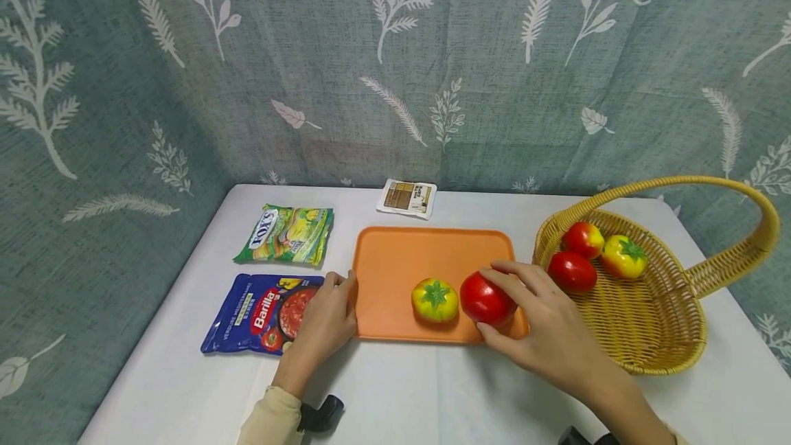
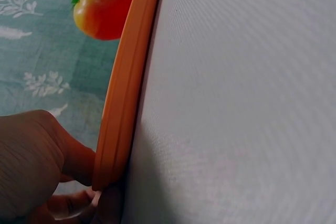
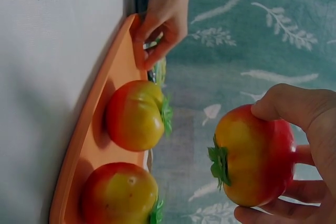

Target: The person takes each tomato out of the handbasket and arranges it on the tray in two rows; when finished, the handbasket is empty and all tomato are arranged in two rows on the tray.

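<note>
My right hand holds a red and yellow tomato with a green leafy top, thumb on one side and fingers on the other, above the right part of an orange tray. On the tray sits a yellow tomato. The right wrist view shows a second tray tomato, which the head view does not show clearly. My left hand pinches the tray's left edge, the thumb above and fingers curled at its underside in the left wrist view.
A wicker basket with a tall handle stands at the right with several tomatoes inside. At the left lie a green Fox's bag and a blue Barilla pouch. A small white packet lies behind the tray.
</note>
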Available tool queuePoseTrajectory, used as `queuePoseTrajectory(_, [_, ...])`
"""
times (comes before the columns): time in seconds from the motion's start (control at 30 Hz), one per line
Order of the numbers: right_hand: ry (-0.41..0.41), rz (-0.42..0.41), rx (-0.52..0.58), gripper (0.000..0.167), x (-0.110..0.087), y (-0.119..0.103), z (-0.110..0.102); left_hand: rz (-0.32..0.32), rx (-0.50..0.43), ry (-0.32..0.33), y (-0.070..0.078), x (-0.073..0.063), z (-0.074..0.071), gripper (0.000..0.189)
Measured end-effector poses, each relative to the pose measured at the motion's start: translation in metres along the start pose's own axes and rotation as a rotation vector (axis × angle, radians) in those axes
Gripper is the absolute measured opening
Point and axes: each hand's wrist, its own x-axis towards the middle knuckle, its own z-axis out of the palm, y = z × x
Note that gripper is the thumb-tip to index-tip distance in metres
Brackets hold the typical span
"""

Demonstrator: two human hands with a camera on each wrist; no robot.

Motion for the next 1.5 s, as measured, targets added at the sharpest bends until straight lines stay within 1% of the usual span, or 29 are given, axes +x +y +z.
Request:
queuePoseTrajectory(0.13, [0.007, -0.021, 0.017, 0.071, 0.004, -0.002, 0.003, 0.007, 0.004, 0.005, 0.001, 0.001, 0.000, 0.057])
queuePoseTrajectory(0.27, [-0.018, -0.019, 0.033, 0.071, 0.006, -0.004, 0.005, 0.008, 0.008, -0.003, 0.001, 0.002, 0.000, 0.057])
queuePoseTrajectory(0.57, [-0.052, -0.040, 0.042, 0.066, 0.018, -0.009, 0.015, 0.009, 0.011, -0.006, 0.002, 0.003, 0.001, 0.057])
queuePoseTrajectory(0.67, [-0.059, -0.056, 0.049, 0.065, 0.024, -0.011, 0.019, 0.013, 0.015, -0.003, 0.001, 0.003, 0.002, 0.056])
queuePoseTrajectory(0.87, [-0.049, -0.104, 0.078, 0.061, 0.032, -0.017, 0.027, 0.009, 0.019, -0.003, 0.001, 0.003, 0.002, 0.057])
queuePoseTrajectory(1.0, [-0.052, -0.128, 0.108, 0.060, 0.040, -0.021, 0.033, 0.004, 0.030, 0.008, 0.001, 0.001, 0.001, 0.057])
queuePoseTrajectory(1.1, [-0.062, -0.146, 0.110, 0.059, 0.046, -0.025, 0.037, 0.009, 0.033, 0.018, 0.001, 0.000, 0.000, 0.057])
queuePoseTrajectory(1.27, [-0.106, -0.153, 0.100, 0.059, 0.055, -0.032, 0.044, 0.011, 0.029, 0.018, 0.000, 0.001, 0.000, 0.057])
queuePoseTrajectory(1.5, [-0.169, -0.144, 0.127, 0.059, 0.065, -0.038, 0.057, -0.001, 0.029, 0.002, 0.001, 0.002, 0.002, 0.058])
